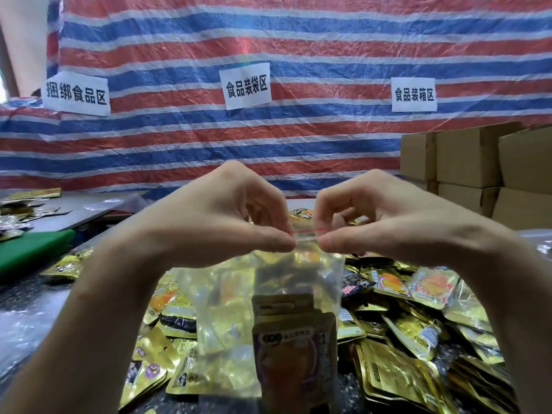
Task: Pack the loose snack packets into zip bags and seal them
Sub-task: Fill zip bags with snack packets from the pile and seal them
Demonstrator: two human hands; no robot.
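My left hand (209, 216) and right hand (385, 216) pinch the red strip along the top of the zip bag (268, 309), which hangs, holding snack packets (294, 348), above the loose pile (418, 324) on the table (27, 321).

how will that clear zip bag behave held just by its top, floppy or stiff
Probably floppy: the zip bag is thin clear film, wrinkled where it hangs from the left hand and right hand. Likely bottom-heavy, since the packets inside sit low, so it may swing. The glossy film looks slippery, so a pinch at the red strip could slide.
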